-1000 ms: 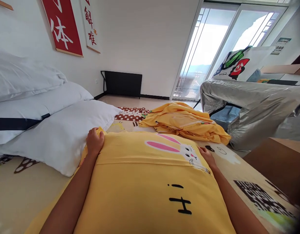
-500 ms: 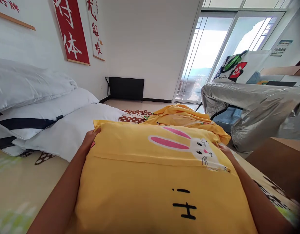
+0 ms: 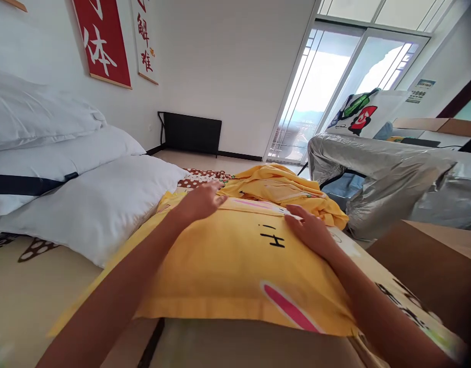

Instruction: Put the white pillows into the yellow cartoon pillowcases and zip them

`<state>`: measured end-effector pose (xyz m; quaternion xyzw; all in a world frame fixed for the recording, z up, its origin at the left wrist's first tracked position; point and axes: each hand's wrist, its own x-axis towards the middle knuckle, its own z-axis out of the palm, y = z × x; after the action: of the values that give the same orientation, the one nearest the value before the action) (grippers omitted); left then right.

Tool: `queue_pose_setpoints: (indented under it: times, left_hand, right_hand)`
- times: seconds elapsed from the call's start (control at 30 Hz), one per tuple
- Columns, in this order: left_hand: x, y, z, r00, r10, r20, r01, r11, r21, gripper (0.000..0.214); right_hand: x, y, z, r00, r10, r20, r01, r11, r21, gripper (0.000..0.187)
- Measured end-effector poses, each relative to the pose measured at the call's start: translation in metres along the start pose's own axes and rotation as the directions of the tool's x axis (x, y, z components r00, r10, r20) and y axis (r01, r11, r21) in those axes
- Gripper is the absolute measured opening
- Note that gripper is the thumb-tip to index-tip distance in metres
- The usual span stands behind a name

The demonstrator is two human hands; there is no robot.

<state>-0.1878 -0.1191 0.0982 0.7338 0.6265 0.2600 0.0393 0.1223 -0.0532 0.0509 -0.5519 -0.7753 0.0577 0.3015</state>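
A yellow pillow (image 3: 220, 260) with "Hi" lettering and a pink-eared rabbit print lies flat in front of me on the bed. Over its far left part is my left hand (image 3: 205, 200), fingers stretched out and gripping nothing. My right hand (image 3: 309, 229) rests on the far right part of the pillow, palm down, fingers extended beside the lettering. Just beyond the pillow sits a crumpled yellow cloth (image 3: 281, 184).
White pillows (image 3: 116, 189) are stacked on the left of the bed. A cardboard box (image 3: 430, 271) stands at the right, with a plastic-wrapped piece of furniture (image 3: 389, 168) behind it. A black panel (image 3: 191, 133) leans near the far wall, left of glass doors (image 3: 308, 97).
Both hands have let go of the pillow's far corners and moved inward over its top. The pillow now lies flatter, its near edge in view.
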Motion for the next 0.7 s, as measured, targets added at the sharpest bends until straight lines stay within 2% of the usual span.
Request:
queue_pose_setpoints:
  times: [0.03, 0.07, 0.13, 0.17, 0.23, 0.3, 0.37, 0.47, 0.53, 0.63, 0.7]
  left_hand:
    - [0.000, 0.013, 0.009, 0.987, 0.070, 0.148, -0.072, 0.997, 0.011, 0.057]
    - [-0.001, 0.022, 0.019, 0.958, 0.128, 0.256, -0.137, 0.990, 0.016, 0.061]
    - [-0.008, 0.029, 0.038, 0.911, 0.210, 0.355, -0.231, 0.973, 0.016, 0.064]
    - [-0.014, 0.026, 0.046, 0.904, 0.234, 0.358, -0.256, 0.966, 0.017, 0.064]
    - [-0.031, 0.007, 0.060, 0.920, 0.241, 0.310, -0.262, 0.965, 0.029, 0.061]
    - [-0.055, -0.022, 0.067, 0.950, 0.214, 0.225, -0.235, 0.969, 0.070, 0.056]
    - [-0.086, -0.056, 0.070, 0.960, 0.218, 0.173, -0.244, 0.959, 0.143, 0.053]
    - [-0.138, -0.103, 0.069, 0.984, 0.160, 0.079, -0.175, 0.946, 0.271, 0.058]
    - [-0.172, -0.128, 0.069, 0.996, 0.088, 0.031, -0.094, 0.940, 0.327, 0.061]
    - [-0.218, -0.151, 0.070, 1.000, -0.009, 0.000, 0.008, 0.930, 0.368, 0.064]
    - [-0.245, -0.159, 0.072, 0.998, -0.055, -0.004, 0.052, 0.920, 0.389, 0.067]
  right_hand:
    - [-0.004, -0.019, 0.009, 0.991, -0.126, 0.039, 0.127, 0.991, -0.040, 0.041]
    - [-0.008, -0.036, 0.017, 0.973, -0.229, 0.023, 0.230, 0.971, -0.067, 0.041]
    - [-0.016, -0.056, 0.031, 0.939, -0.345, 0.018, 0.345, 0.934, -0.092, 0.042]
    - [-0.020, -0.058, 0.037, 0.929, -0.369, 0.019, 0.369, 0.924, -0.098, 0.043]
    - [-0.031, -0.050, 0.049, 0.922, -0.384, 0.046, 0.387, 0.915, -0.111, 0.044]
    - [-0.048, -0.030, 0.058, 0.913, -0.405, 0.054, 0.408, 0.902, -0.139, 0.046]
    - [-0.071, -0.006, 0.060, 0.910, -0.415, 0.019, 0.411, 0.892, -0.186, 0.050]
    - [-0.107, 0.033, 0.055, 0.926, -0.371, -0.073, 0.340, 0.902, -0.267, 0.055]
    - [-0.130, 0.060, 0.050, 0.951, -0.285, -0.122, 0.239, 0.925, -0.294, 0.056]
    - [-0.165, 0.105, 0.048, 0.986, -0.091, -0.137, 0.049, 0.957, -0.287, 0.059]
    - [-0.189, 0.132, 0.048, 0.991, 0.059, -0.119, -0.089, 0.960, -0.267, 0.063]
